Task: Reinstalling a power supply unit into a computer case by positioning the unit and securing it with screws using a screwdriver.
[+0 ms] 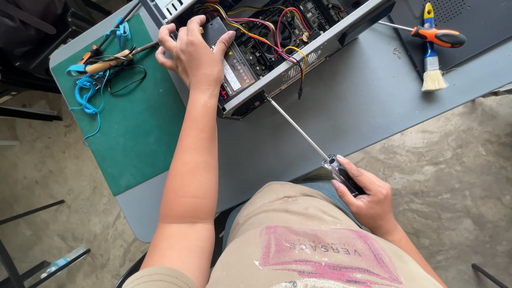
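Two hands busy: left hand (194, 53) clamped over black power supply (230, 66) inside open computer case (298, 64) on grey table (362, 101); right hand (368, 197) gripping long screwdriver (304, 133), tip against case edge; orange screwdriver (434, 36), brush (431, 64) further right.

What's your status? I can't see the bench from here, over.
Left hand gripping power supply inside open computer case. Right hand holds long screwdriver, tip at case's rear edge. Loose wires beside supply.
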